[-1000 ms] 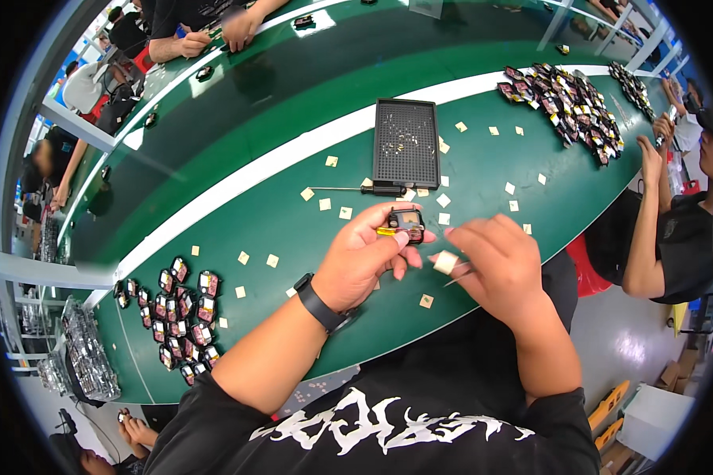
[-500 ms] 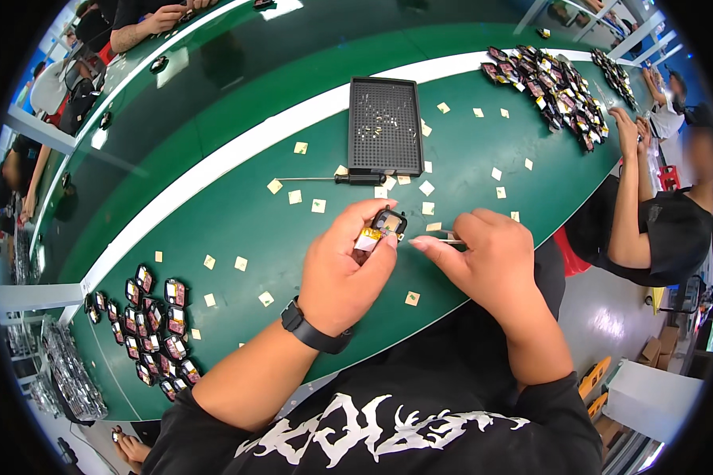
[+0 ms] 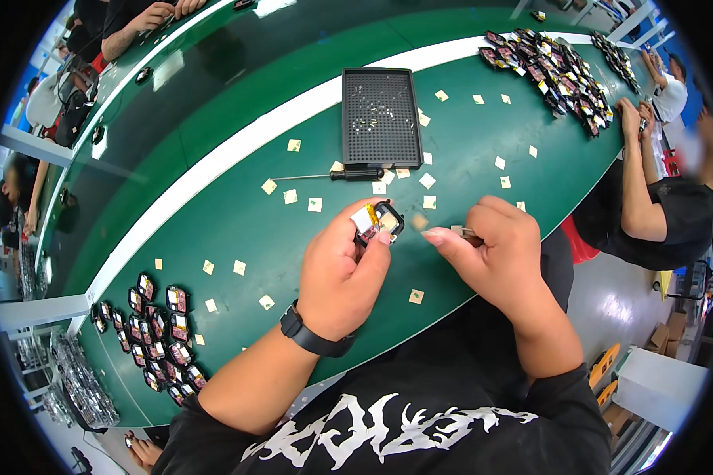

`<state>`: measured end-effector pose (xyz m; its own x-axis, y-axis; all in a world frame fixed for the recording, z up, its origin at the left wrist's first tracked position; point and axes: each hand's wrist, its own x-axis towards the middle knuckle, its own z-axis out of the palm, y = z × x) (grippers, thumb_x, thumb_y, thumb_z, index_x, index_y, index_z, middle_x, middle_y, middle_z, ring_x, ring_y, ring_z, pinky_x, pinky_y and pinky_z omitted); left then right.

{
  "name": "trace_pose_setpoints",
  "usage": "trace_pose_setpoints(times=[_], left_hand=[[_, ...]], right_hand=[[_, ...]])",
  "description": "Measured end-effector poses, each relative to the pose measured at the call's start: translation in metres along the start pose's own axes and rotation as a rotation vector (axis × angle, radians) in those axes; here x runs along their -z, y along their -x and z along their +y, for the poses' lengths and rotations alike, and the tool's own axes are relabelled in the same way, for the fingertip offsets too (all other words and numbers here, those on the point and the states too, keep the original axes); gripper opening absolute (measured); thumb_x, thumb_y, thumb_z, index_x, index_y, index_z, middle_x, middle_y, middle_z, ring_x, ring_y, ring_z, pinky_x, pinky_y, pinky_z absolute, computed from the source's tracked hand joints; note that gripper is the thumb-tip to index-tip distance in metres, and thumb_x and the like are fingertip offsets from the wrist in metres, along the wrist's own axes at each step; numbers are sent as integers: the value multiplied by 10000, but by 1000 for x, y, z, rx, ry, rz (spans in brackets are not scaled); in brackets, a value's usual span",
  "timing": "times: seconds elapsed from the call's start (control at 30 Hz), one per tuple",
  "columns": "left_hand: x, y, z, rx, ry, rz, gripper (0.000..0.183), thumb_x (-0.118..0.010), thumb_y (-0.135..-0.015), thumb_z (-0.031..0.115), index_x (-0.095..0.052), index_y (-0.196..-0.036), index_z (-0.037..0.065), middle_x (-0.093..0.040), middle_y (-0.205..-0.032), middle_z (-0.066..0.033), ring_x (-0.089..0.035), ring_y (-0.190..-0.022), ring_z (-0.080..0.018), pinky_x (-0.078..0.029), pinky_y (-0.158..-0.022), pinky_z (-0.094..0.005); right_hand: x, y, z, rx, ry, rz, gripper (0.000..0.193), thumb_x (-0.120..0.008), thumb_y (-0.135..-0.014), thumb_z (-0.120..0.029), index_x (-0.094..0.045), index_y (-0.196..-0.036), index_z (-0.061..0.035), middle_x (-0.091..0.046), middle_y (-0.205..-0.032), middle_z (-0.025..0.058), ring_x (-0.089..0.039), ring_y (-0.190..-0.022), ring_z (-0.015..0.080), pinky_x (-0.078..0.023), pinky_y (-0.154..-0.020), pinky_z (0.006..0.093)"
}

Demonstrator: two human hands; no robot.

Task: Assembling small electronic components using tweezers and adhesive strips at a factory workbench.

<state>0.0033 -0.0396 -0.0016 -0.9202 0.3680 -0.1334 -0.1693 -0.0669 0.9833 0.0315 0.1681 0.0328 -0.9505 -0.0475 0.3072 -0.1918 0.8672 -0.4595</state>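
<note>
My left hand (image 3: 337,273), with a black watch on the wrist, grips a small open black device housing (image 3: 389,215). A silver battery pouch with yellow tape (image 3: 364,217) sticks out at the housing's upper left, and my thumb presses on its lower edge. To its right, my right hand (image 3: 499,245) is closed in a pinch around a thin metal tool (image 3: 470,232), mostly hidden by the fingers; its exact kind is unclear. Between the hands is a blurred small beige square (image 3: 420,222), apart from the right fingertips. Similar squares (image 3: 315,205) lie scattered on the green table.
Beyond my hands stands a black perforated tray (image 3: 380,158) with tiny pieces in it. A black-handled screwdriver (image 3: 356,174) lies at its near edge. Housings are piled at left (image 3: 154,328) and far right (image 3: 547,75). A co-worker (image 3: 650,214) sits at right.
The battery pouch has swung up and left off the housing's front. My right hand has moved slightly right, and a blurred beige square now shows between the hands. The view has shifted slightly.
</note>
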Motion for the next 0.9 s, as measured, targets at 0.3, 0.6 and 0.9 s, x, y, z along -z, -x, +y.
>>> trace_pose_setpoints(times=[0.3,0.6,0.9], left_hand=[[0,-2,0,30,23,9,347,-552,-1012,60,-538,-1342,-44,-656,-926,-52,-556,-705,-70,-474,-631,-230],[2,-3,-4,-162,-264,-95,385,-526,-1018,99,-530,-1382,-22,-647,-910,-59,-560,-699,-89,-447,-617,-234],[10,-6,13,237,202,-174,390,-481,-1043,185,-543,-1383,4,-631,-869,-42,-523,-665,-37,-393,-561,-173]], right_hand=[[-1,-1,-10,-81,-414,-74,102,-679,-928,-75,-614,-958,-3,-632,-798,152,-625,-701,336,-495,-638,403],[-10,6,-16,-105,-349,-145,132,-667,-920,-41,-580,-1018,-35,-625,-714,143,-644,-671,359,-483,-587,440],[-7,6,-15,-207,-604,-174,129,-701,-916,-24,-599,-996,-21,-620,-682,64,-590,-572,149,-434,-530,294]])
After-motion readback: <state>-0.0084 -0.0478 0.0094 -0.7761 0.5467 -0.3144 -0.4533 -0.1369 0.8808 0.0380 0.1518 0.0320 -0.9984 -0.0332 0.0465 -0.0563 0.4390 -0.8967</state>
